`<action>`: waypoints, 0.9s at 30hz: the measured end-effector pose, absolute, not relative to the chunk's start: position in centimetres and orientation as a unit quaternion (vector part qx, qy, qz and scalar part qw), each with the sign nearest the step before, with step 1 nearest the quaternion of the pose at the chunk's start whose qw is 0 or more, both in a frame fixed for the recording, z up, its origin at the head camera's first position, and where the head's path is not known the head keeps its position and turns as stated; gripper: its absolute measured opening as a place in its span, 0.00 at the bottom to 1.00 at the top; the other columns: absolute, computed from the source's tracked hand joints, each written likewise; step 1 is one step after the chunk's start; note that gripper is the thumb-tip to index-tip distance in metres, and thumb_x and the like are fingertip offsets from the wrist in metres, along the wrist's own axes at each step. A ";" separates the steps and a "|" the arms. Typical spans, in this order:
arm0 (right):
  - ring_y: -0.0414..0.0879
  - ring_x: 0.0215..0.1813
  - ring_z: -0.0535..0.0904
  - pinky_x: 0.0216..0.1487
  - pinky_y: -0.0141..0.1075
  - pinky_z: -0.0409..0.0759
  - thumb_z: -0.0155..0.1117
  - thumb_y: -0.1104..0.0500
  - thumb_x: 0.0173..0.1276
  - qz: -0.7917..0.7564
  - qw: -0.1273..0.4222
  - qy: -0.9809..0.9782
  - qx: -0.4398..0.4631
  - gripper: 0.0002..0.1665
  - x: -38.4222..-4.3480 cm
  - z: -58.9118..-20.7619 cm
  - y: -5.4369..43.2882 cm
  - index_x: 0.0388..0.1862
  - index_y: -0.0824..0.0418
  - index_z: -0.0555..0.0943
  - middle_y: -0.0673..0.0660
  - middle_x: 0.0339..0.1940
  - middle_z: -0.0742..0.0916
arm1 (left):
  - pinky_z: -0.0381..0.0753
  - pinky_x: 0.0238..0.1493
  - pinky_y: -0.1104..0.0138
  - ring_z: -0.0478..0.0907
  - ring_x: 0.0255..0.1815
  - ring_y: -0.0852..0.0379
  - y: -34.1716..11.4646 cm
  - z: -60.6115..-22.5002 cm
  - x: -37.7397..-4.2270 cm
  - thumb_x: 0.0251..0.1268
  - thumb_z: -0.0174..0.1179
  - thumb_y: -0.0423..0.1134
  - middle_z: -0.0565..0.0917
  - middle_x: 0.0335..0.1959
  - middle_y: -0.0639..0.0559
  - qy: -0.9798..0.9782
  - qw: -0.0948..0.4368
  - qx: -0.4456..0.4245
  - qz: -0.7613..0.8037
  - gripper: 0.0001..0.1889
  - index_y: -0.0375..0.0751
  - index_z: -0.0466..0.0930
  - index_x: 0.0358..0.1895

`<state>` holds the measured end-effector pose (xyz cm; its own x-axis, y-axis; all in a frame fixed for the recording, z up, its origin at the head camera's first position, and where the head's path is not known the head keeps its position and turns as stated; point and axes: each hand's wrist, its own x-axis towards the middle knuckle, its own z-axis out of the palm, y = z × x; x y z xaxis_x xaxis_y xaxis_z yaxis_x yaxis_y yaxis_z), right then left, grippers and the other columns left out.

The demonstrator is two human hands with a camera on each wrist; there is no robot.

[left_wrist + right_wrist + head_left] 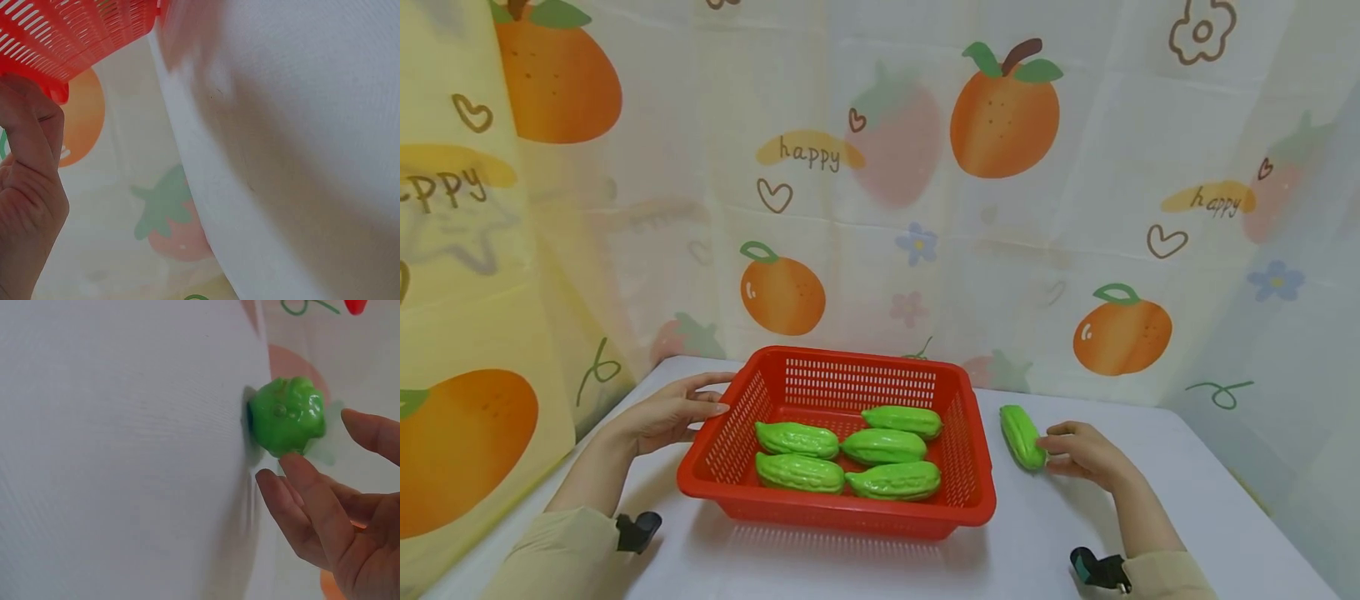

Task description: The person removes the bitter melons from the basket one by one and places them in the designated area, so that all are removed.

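A red plastic basket (pixel 842 510) with slotted walls sits in the middle of the table. Several bright green bitter melons (pixel 883 447) lie in it, glossy and ridged. My left hand (pixel 673 408) holds the basket's left rim; in the left wrist view its bent fingers (pixel 44 119) meet the rim's edge. One more bitter melon (pixel 1021 437) lies on the tabletop, right of the basket. Beside its near end is my right hand (pixel 1086 454), thumb and fingers spread. The right wrist view has this melon (pixel 287 415) end-on, fingertips right by it.
White cloth covers the table (pixel 1030 542), whose far edge meets a fruit-printed curtain (pixel 880 250). A yellow printed sheet (pixel 475 317) hangs at the left. Black wrist mounts (pixel 638 532) sit by both sleeves.
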<state>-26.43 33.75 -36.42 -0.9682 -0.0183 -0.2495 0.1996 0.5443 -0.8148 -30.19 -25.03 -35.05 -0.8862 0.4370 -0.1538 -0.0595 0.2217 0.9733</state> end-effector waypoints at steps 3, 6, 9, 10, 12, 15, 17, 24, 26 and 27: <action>0.59 0.56 0.82 0.57 0.44 0.85 0.57 0.52 0.73 -0.454 0.109 0.883 0.054 0.39 -26.4 -36.1 34.0 0.68 0.79 0.60 0.76 0.64 0.73 | 0.88 0.49 0.58 0.84 0.44 0.58 -24.9 -35.0 -30.2 0.72 0.56 0.41 0.82 0.45 0.56 0.755 0.202 0.125 0.611 0.39 0.39 0.46 0.78; 0.56 0.54 0.83 0.58 0.43 0.84 0.57 0.50 0.73 -0.436 0.099 0.893 0.060 0.40 -26.4 -35.4 34.1 0.69 0.78 0.60 0.77 0.67 0.70 | 0.88 0.50 0.58 0.84 0.44 0.58 -24.9 -35.0 -30.2 0.72 0.56 0.41 0.82 0.45 0.56 0.757 0.203 0.123 0.610 0.38 0.39 0.46 0.78; 0.50 0.50 0.85 0.55 0.40 0.85 0.57 0.49 0.73 -0.419 0.086 0.902 0.061 0.41 -26.5 -34.6 34.1 0.70 0.77 0.59 0.77 0.68 0.69 | 0.88 0.50 0.58 0.84 0.44 0.58 -25.0 -35.1 -30.3 0.72 0.56 0.41 0.82 0.45 0.56 0.757 0.204 0.121 0.609 0.38 0.40 0.46 0.78; 0.48 0.49 0.85 0.55 0.39 0.86 0.57 0.49 0.73 -0.414 0.080 0.905 0.061 0.41 -26.6 -34.4 34.0 0.71 0.77 0.60 0.77 0.68 0.69 | 0.88 0.50 0.58 0.84 0.44 0.58 -25.0 -35.1 -30.3 0.72 0.56 0.41 0.82 0.46 0.56 0.757 0.203 0.121 0.608 0.38 0.39 0.46 0.78; 0.46 0.47 0.85 0.53 0.38 0.86 0.57 0.49 0.73 -0.411 0.068 0.907 0.060 0.40 -26.7 -33.9 33.9 0.70 0.76 0.61 0.77 0.68 0.70 | 0.88 0.50 0.57 0.84 0.45 0.58 -25.1 -35.2 -30.4 0.72 0.56 0.41 0.82 0.46 0.56 0.758 0.203 0.122 0.607 0.38 0.39 0.46 0.78; 0.47 0.47 0.85 0.52 0.37 0.87 0.58 0.50 0.73 -0.415 0.054 0.907 0.052 0.39 -26.9 -33.2 33.5 0.70 0.75 0.61 0.77 0.66 0.72 | 0.88 0.50 0.57 0.85 0.45 0.58 -25.2 -35.2 -30.4 0.72 0.56 0.42 0.83 0.47 0.56 0.759 0.202 0.122 0.607 0.38 0.39 0.46 0.78; 0.48 0.47 0.85 0.52 0.37 0.87 0.59 0.50 0.72 -0.424 0.047 0.903 0.045 0.39 -27.0 -32.8 33.2 0.70 0.75 0.62 0.77 0.66 0.73 | 0.88 0.50 0.57 0.85 0.45 0.58 -25.2 -35.2 -30.4 0.72 0.56 0.42 0.83 0.47 0.56 0.758 0.203 0.123 0.608 0.38 0.39 0.46 0.78; 0.40 0.44 0.84 0.51 0.35 0.87 0.59 0.53 0.73 -0.452 0.016 0.892 -0.011 0.36 -27.4 -31.2 32.0 0.70 0.75 0.62 0.74 0.61 0.77 | 0.88 0.50 0.57 0.85 0.44 0.58 -25.2 -35.3 -30.4 0.72 0.56 0.42 0.83 0.46 0.57 0.754 0.204 0.126 0.611 0.38 0.39 0.45 0.78; 0.40 0.44 0.85 0.51 0.35 0.87 0.58 0.53 0.73 -0.451 0.006 0.892 -0.023 0.36 -27.5 -30.6 31.5 0.70 0.74 0.62 0.73 0.60 0.78 | 0.88 0.50 0.57 0.85 0.45 0.58 -25.2 -35.3 -30.4 0.72 0.56 0.42 0.83 0.47 0.57 0.754 0.205 0.127 0.611 0.38 0.39 0.45 0.78; 0.40 0.44 0.85 0.51 0.36 0.87 0.58 0.53 0.74 -0.448 0.002 0.894 -0.026 0.35 -27.7 -30.3 31.3 0.70 0.73 0.63 0.73 0.60 0.78 | 0.87 0.50 0.57 0.85 0.45 0.58 -25.2 -35.3 -30.4 0.72 0.56 0.42 0.83 0.47 0.57 0.753 0.205 0.128 0.612 0.38 0.39 0.45 0.78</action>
